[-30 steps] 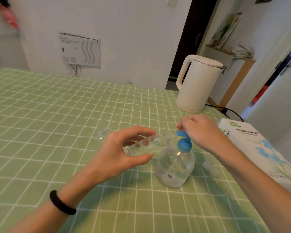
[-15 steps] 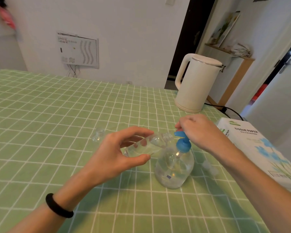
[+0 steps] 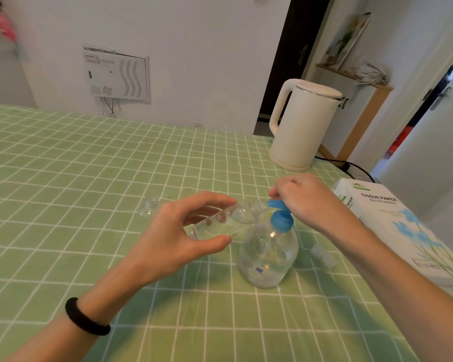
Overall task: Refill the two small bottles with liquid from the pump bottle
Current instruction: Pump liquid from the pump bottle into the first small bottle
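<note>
The light, thin small bottle [image 3: 228, 220] (judged slippery if wet) is gripped at its body by the left hand [image 3: 173, 239], near the right edge of the surface [image 3: 89, 178]; the head of the pump bottle [image 3: 267, 257] is gripped by the curled right hand [image 3: 306, 199]

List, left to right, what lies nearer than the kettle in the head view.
In order: clear small bottle on the cloth, left hand, held small bottle, pump bottle, small translucent piece, tissue paper box.

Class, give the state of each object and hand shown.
Held small bottle: uncapped, tilted, mouth at spout, partly full.
Pump bottle: upright, partly full.
Second small bottle: on table, uncapped.
Kettle: lid shut.
Left hand: grips held small bottle.
Right hand: fingers curled over pump head.
</note>
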A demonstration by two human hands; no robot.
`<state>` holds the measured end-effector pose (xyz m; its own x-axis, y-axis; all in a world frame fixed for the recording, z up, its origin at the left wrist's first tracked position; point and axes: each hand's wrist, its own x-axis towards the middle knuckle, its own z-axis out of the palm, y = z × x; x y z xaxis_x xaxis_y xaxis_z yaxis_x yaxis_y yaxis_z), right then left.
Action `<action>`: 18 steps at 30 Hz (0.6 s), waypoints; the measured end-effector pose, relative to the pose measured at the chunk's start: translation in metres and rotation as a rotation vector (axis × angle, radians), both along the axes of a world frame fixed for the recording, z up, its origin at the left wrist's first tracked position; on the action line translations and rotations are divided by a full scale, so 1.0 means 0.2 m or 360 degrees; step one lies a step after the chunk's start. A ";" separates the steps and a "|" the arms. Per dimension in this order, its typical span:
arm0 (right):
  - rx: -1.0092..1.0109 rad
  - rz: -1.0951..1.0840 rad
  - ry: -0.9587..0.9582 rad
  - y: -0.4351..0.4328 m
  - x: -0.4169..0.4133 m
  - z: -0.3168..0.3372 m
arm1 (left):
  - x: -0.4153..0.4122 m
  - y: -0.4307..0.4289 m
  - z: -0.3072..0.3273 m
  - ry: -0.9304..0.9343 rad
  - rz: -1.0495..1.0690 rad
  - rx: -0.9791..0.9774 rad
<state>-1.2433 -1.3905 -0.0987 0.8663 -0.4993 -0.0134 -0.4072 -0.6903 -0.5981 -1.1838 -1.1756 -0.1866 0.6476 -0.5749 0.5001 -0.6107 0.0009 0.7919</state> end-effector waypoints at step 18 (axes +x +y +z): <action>-0.0046 0.0014 -0.0029 -0.04 0.01 -0.02 | -0.07 -0.02 0.05 -0.0093 0.0138 0.0035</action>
<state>-1.2414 -1.3984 -0.1024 0.8707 -0.4916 0.0167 -0.3903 -0.7111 -0.5848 -1.1977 -1.1800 -0.1760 0.6655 -0.5293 0.5262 -0.6528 -0.0709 0.7542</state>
